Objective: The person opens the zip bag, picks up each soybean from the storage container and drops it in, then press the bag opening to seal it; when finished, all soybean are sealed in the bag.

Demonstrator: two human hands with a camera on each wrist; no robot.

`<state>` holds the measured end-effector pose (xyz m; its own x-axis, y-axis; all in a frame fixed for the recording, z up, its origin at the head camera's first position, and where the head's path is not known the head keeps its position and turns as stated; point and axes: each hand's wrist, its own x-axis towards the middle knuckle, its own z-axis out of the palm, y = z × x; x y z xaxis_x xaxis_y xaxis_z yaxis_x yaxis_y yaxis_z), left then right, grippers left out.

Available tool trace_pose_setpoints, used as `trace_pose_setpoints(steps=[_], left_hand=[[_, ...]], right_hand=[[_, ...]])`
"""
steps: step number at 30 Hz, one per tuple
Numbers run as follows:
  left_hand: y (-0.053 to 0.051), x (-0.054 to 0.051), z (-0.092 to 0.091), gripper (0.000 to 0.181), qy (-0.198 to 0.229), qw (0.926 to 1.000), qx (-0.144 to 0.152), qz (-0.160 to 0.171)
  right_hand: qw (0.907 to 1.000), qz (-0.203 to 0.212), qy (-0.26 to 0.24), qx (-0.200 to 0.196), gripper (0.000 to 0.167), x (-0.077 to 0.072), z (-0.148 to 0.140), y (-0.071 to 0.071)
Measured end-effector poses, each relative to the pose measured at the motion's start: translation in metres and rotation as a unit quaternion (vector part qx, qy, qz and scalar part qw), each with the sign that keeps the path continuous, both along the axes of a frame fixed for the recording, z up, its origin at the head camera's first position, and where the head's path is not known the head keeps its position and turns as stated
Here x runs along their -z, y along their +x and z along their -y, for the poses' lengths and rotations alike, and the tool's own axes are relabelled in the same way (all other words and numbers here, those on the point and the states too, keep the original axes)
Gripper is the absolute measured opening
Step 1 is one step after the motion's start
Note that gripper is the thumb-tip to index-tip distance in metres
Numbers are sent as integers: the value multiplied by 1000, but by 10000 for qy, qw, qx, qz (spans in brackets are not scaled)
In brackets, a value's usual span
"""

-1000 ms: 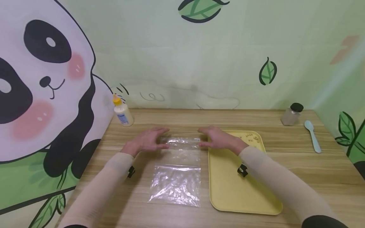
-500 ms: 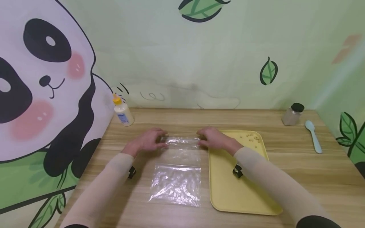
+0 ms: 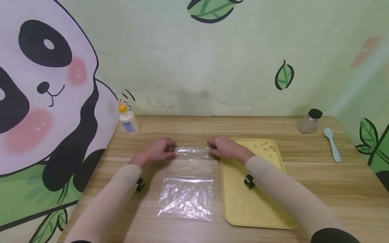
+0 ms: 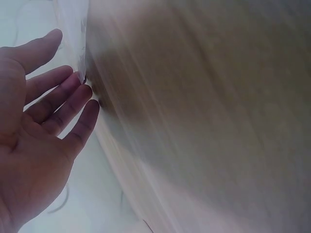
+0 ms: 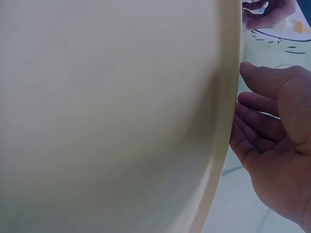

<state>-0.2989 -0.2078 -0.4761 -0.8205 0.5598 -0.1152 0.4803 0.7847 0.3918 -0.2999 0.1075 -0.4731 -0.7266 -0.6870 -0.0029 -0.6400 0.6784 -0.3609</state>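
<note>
Two clear zip bags lie flat on the wooden table in the head view. The far zip bag is between my hands, and the near zip bag is closer to me. My left hand is at the far bag's left top corner. In the left wrist view, my left fingers are loosely bent at the plastic's edge, with the thumb apart from them. My right hand is at the right top corner, above the tray's left edge. The right fingers are relaxed; the tray rim partly hides their tips.
A yellow tray with several small beige pieces at its far end lies to the right. At the back left stands a glue bottle. A black-lidded jar and a pale blue spoon are at the back right.
Both hands have closed in slightly toward the far zip bag's top corners, and their fingers have bent more. The bags and the tray have not moved.
</note>
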Motion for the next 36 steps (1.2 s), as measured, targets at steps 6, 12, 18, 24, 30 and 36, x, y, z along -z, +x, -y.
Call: trace_pose_setpoints(steps=[6,12,18,24,30,36], left_hand=[[0,-4,-3,47,135,9996,-41,231],[1,-6,-2,41,182,9997,-8,186],[0,-3,-3,34,209,9996,-63,178],[-3,-2,-4,34,190,9997,-82,105],[-6,-1,-8,33,37,9998,58,-172],[-8,1,-10,30,69,9999,-16,-95]], right_hand=[[9999,120,-64,-56,18,-1,1,-3],[10000,26,15,3,21,2,5,-7],[9997,25,158,171,23,5,9,-8],[9982,328,170,482,14,3,11,-8],[9971,360,175,651,14,4,14,-7],[9971,294,301,637,10,4,19,-6]])
